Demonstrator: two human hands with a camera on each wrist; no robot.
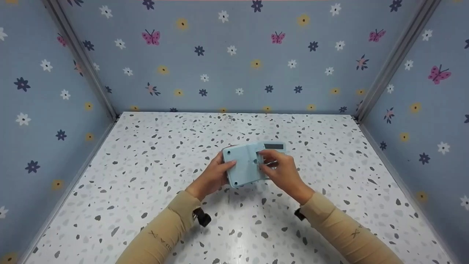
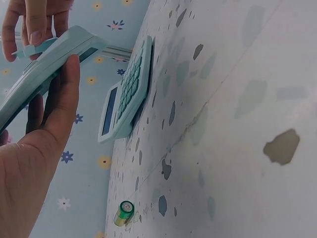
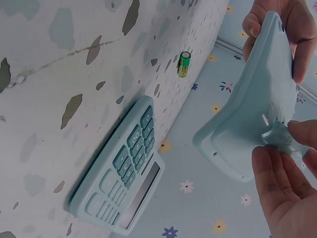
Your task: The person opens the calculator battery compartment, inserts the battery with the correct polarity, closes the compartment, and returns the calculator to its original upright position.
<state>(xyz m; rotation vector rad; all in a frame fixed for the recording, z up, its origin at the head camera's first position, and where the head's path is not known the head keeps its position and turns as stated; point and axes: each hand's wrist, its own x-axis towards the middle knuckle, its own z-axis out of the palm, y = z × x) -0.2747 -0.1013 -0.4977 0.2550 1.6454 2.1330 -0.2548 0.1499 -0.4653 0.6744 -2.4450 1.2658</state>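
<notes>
My left hand (image 1: 213, 176) grips a light-blue calculator (image 1: 242, 168) by its left end, thumb on the back, which faces up. At the calculator's other end, my right hand (image 1: 287, 175) pinches a small light-blue battery cover (image 2: 35, 48) between thumb and fingers. The cover sits tilted at the battery opening; whether it is fully free there, I cannot tell. Below the held one, a second light-blue calculator (image 3: 121, 168) lies keys up on the table. A green battery (image 3: 184, 64) stands or lies on the table beyond it, hidden in the head view.
The table (image 1: 146, 205) has a speckled white top. Blue flowered panels (image 1: 234, 55) enclose it at the back and both sides, joined by grey corner posts (image 1: 82, 55).
</notes>
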